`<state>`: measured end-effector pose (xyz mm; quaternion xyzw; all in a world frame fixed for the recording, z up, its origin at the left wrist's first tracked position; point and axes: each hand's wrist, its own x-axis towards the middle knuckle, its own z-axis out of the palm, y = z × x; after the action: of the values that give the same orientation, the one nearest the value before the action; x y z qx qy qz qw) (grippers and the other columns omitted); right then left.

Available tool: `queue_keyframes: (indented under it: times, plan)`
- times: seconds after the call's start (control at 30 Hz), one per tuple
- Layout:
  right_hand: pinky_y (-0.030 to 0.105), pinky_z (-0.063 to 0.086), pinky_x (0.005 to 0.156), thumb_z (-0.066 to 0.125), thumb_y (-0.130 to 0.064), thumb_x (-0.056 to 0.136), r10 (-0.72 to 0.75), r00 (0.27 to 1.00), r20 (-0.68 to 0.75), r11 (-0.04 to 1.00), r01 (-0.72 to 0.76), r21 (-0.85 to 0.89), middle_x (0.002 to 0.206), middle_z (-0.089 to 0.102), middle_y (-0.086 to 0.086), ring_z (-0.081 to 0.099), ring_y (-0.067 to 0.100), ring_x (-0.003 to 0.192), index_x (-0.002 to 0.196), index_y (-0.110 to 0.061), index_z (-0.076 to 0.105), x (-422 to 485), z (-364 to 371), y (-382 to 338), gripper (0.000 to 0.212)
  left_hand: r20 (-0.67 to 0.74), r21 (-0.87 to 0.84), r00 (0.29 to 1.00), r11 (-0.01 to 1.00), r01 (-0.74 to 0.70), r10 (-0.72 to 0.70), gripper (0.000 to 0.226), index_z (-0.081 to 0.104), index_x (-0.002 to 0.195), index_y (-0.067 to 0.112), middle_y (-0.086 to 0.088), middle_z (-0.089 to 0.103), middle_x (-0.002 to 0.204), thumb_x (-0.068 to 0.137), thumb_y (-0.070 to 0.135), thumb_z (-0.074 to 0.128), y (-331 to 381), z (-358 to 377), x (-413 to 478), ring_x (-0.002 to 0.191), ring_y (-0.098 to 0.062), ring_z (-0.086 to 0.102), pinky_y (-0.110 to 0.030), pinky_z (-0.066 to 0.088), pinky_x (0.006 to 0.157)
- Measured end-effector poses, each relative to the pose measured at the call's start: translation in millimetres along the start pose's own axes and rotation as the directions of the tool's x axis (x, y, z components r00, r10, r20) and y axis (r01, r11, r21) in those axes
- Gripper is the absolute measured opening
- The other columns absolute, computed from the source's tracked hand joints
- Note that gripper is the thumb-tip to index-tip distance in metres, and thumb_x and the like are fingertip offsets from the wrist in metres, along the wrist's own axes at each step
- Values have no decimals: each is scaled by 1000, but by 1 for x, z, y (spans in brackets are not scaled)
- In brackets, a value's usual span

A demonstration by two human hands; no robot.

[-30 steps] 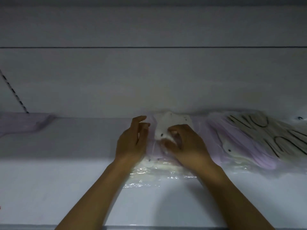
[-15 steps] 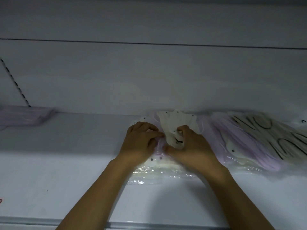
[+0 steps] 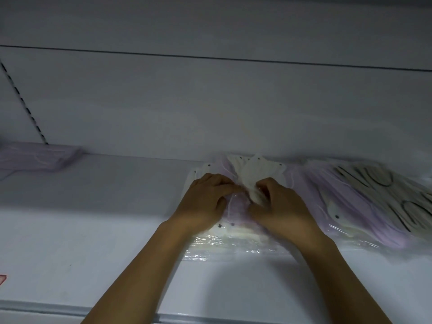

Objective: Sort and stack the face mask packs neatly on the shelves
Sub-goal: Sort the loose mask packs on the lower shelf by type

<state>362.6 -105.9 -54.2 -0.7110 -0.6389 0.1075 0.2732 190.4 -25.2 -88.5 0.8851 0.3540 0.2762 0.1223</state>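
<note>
On the white shelf [image 3: 93, 242] at frame centre, both forearms reach up w/ left hand [image 3: 205, 199] and right hand [image 3: 282, 206] knuckles-up, fingers curled, pinching the mask pack [image 3: 236, 242], its long axis running left-right.

From my feed I can read no text anywhere. The printed pack [image 3: 383, 195] at the far right of the shelf [image 3: 70, 230] carries bold black looping strokes, but they are blurred and tilted and I cannot make out a single letter. At the left edge of the shelf a red mark [image 3: 2, 279] pokes into view, cut off by the frame, and I can read no word or number on it.
</note>
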Motion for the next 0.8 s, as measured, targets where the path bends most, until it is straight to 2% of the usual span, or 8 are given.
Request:
queue_keyframes:
  times: [0.1,0.23,0.33,0.43,0.53,0.6,0.67,0.8]
  plan:
    - [16,32,53,61,-21,85,42,992,-119,997,-35,63,67,52,-7,50,15,62,82,-19,49,2,-5,6,12,-11,-35,1000,999,-12,12,59,63,125,34,7,61,117,80,11,33,0,0,0,108,-13,47,-33,40,97]
    - [31,26,56,59,-11,85,51,965,-258,999,-44,32,60,37,-6,43,22,64,63,-24,30,4,-6,8,38,-22,-55,1000,998,-9,8,57,64,124,32,8,61,118,81,12,33,-3,2,0,108,-12,48,-33,40,97]
    - [30,32,60,54,-12,85,16,921,-390,1000,-7,23,59,41,-7,48,25,62,75,-15,51,6,-9,13,11,-80,-22,997,1000,-13,11,54,63,127,27,5,62,121,84,19,32,-1,-1,0,110,-16,52,-35,43,96]
    - [26,42,58,53,-9,85,126,846,-518,928,84,363,65,54,-10,55,8,60,82,-14,56,5,-16,9,7,-327,14,945,1000,3,2,48,63,126,20,0,64,119,90,29,33,3,-8,-1,109,-16,53,-23,38,95]
    - [27,57,75,53,7,89,292,911,-293,364,177,914,87,73,-3,69,11,84,95,-14,66,4,-22,-6,26,-484,-264,843,958,117,-236,47,53,135,23,9,56,127,94,47,51,17,-20,-1,118,-7,48,-10,30,100]
    - [28,57,75,49,11,89,265,954,-139,41,133,990,93,75,3,71,16,88,105,-5,65,3,-21,-16,28,-253,-678,830,704,213,-496,90,34,147,25,10,49,139,72,59,70,36,-35,4,125,-7,47,-21,35,104]
    - [33,57,74,52,5,91,216,975,-55,119,29,992,86,74,4,71,17,82,97,-7,65,1,-16,-24,19,-33,-907,885,386,169,-465,113,35,147,16,-1,58,136,54,57,85,51,-45,6,123,-15,56,-32,45,101]
    - [50,53,86,69,-17,84,75,996,39,523,-73,849,91,71,9,66,35,93,89,-15,66,1,-7,-33,7,-136,-940,852,336,50,-506,55,65,111,11,-3,75,101,65,31,88,62,-67,-12,97,-22,71,-26,57,73]
